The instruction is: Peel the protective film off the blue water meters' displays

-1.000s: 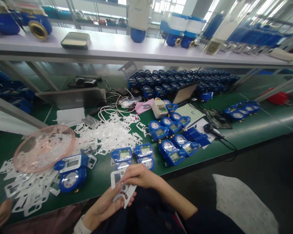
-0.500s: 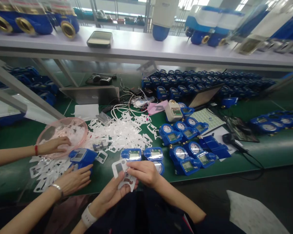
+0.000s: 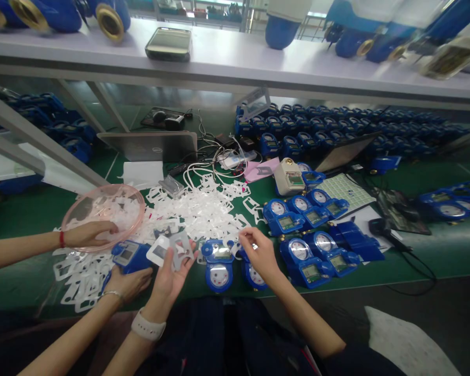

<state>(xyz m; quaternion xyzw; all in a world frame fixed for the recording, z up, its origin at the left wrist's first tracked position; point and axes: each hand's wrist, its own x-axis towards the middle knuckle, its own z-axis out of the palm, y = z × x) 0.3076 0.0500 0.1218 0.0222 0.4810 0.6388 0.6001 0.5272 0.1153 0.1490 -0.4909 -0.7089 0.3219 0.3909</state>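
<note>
Two or more white cut-out plates (image 3: 159,251) lie in the grasp of my left hand (image 3: 170,282), between seven and eight o'clock from the centre of the view I monitor remotely. My right hand (image 3: 261,257), at five o'clock, has its thumb and fingertips drawn together above a blue meter (image 3: 256,279), which it partly covers; a white piece (image 3: 235,250) shows just beside the fingertips, though I cannot tell whether they pinch it. A second blue meter (image 3: 219,269) lies just past six o'clock. Loose plates form a heap (image 3: 198,211) on the desk (image 3: 27,284) at eight o'clock. A pink basin (image 3: 80,206) near nine holds more, and a co-worker's hand (image 3: 96,235) reaches into it. I judge the step in hand to be fitting a plate over a meter's face. The next move, I think, calls for aligning the cut-outs with the display before letting go.
</note>
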